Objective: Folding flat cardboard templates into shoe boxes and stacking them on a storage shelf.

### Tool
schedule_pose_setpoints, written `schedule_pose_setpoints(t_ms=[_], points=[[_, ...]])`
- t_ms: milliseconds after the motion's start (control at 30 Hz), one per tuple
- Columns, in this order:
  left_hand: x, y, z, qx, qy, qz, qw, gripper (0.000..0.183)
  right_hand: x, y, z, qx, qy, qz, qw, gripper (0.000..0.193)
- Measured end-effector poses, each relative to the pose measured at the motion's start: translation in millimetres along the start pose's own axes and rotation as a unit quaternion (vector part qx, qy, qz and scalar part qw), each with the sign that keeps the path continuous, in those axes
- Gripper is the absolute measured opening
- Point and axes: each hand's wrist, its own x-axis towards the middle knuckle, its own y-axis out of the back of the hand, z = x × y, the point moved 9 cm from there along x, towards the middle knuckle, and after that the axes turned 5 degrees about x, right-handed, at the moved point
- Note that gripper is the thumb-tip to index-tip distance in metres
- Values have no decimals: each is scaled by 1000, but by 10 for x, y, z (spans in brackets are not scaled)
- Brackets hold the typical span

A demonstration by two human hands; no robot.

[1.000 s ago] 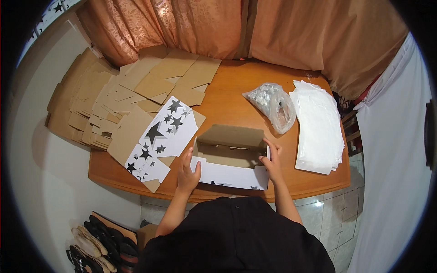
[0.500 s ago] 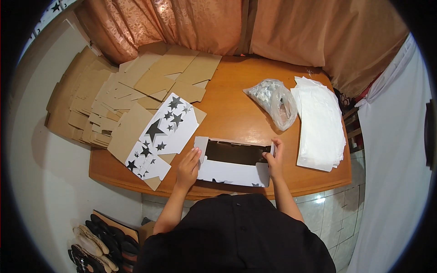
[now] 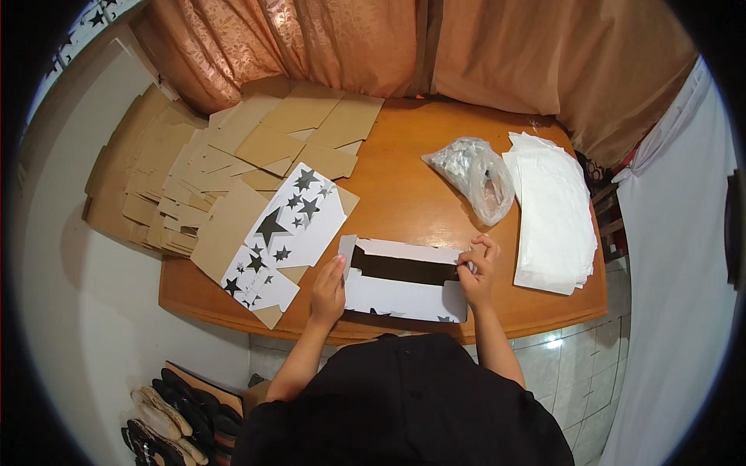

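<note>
A white cardboard box with dark stars low on its side sits in front of me at the table's near edge. White flaps frame a long dark opening in its top; what lies inside is hidden in shadow. My left hand holds the box's left end, fingers together against the upright end flap. At the right end, my right hand pinches the corner flap between thumb and bent fingers.
Left of the box lies a flat star-printed box blank, beside stacked brown cardboard blanks. Farther right are a clear plastic bag with greyish contents and a stack of white paper. Several shoes stand at lower left.
A white flap now shows along the far side of the opening. My right hand has shifted from the opening's inner edge out to the right corner. The left hand keeps its hold.
</note>
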Motion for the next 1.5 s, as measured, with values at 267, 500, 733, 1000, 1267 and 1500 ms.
schedule_pose_setpoints(t_ms=[267,500,733,1000,1267,1500], points=[[-69,22,-147,10,77,22,997,40,-21,26,-190,-28,64,-10,998,10],[13,-9,102,-3,-44,-82,996,40,26,-249,-18,-131,-44,-121,983,48],[-32,-278,141,170,-16,-234,957,45,40,-287,149,-57,-100,-133,984,48],[66,-359,155,277,-12,-249,928,48,0,-264,165,-19,-70,-131,989,71],[34,-392,171,168,-21,-281,945,37,-64,-210,173,-5,-75,-104,992,77],[233,-246,40,48,79,-152,984,40,-183,-190,333,-108,-132,-88,981,89]])
